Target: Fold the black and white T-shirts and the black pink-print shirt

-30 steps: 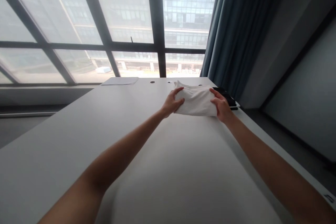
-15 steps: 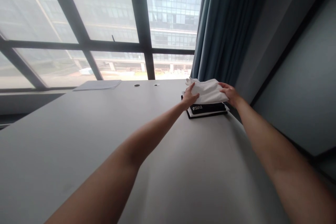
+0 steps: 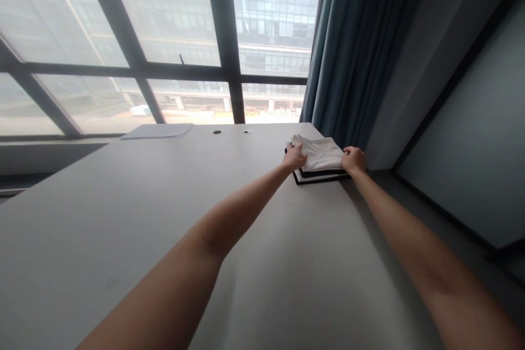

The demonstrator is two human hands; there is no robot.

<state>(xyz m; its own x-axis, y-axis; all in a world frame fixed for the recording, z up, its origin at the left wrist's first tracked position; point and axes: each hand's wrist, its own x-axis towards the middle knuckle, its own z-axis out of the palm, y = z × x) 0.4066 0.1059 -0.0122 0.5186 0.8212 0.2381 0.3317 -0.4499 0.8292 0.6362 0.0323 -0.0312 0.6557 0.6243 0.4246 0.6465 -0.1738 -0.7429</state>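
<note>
- White folded cloth (image 3: 324,152), gripped at opposite sides: left hand (image 3: 294,157) pinches one, right hand (image 3: 353,160) the other, both equally near.
- Its longer side, as seen, runs hand to hand.
- Underneath: black-and-white stack (image 3: 322,173), at the bench (image 3: 143,191)'s far right.

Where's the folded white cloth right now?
In the head view, the folded white cloth lies right of centre atop the black-and-white stack near the right edge of the table, between the left hand and right hand.
</note>
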